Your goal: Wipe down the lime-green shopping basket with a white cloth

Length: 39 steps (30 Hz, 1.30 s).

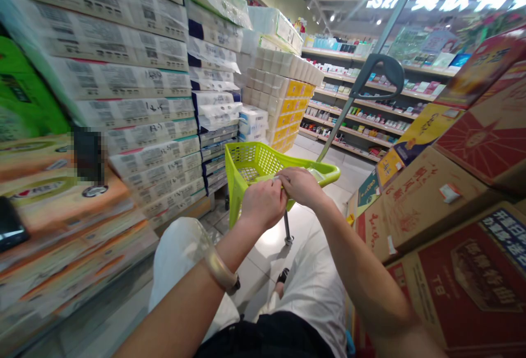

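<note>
A lime-green rolling shopping basket (250, 163) stands on the tiled floor ahead of my knees, its grey pull handle (378, 76) raised to the upper right. My left hand (263, 203), with a pale bangle (221, 271) on the wrist, and my right hand (302, 185) meet at the basket's near rim. Both hands have their fingers curled together over a small pale thing, too hidden to name. My legs in white trousers show below.
Stacked packs of tissue paper (123, 90) wall off the left side. Red and brown cardboard cartons (452, 210) are piled close on the right. Store shelves with goods (361, 128) line the far end of the narrow aisle.
</note>
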Tool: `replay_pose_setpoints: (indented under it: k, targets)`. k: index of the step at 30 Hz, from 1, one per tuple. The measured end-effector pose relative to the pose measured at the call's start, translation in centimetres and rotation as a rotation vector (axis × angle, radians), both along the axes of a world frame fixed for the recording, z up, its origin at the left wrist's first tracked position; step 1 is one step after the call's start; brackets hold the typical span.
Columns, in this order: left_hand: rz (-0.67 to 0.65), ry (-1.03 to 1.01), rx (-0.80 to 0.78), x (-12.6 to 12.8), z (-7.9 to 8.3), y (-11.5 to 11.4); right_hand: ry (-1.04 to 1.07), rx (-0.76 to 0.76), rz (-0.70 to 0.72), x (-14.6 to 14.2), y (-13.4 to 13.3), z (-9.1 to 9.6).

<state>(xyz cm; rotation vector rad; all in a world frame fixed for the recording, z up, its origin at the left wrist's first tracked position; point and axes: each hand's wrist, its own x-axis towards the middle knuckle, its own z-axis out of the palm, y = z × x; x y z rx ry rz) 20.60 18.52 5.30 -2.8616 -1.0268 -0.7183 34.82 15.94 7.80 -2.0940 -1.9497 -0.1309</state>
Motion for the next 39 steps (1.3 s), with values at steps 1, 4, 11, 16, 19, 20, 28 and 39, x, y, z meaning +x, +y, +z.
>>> replay_pose_setpoints:
  k: [1,4,11,16,19,20,28,39]
  targets:
    - [-0.003,0.0,0.003,-0.1,0.0,-0.1,-0.006,-0.029,-0.017,0.3,0.2,0.2]
    - [-0.012,-0.015,0.009,-0.5,0.1,-0.2,0.029,-0.078,-0.163,2.6,0.9,0.8]
    - [0.024,-0.064,0.06,-0.7,-0.3,0.0,0.061,0.103,-0.187,4.2,0.1,-0.6]
    - [0.012,-0.074,0.077,-1.0,-0.5,0.3,0.111,0.32,0.153,0.3,-1.8,-2.7]
    - [-0.024,-0.091,0.075,-1.4,-0.5,0.6,0.154,0.413,0.109,0.7,-2.6,-3.7]
    - [-0.033,-0.096,0.078,-1.5,-0.6,0.6,0.175,0.451,0.069,1.3,-2.8,-4.1]
    - [-0.047,-0.118,0.137,-1.5,-0.9,0.6,0.216,0.691,-0.104,-1.2,-3.3,-6.5]
    - [-0.066,-0.12,0.136,-2.5,-1.2,0.9,0.242,0.86,-0.051,0.3,-3.4,-7.3]
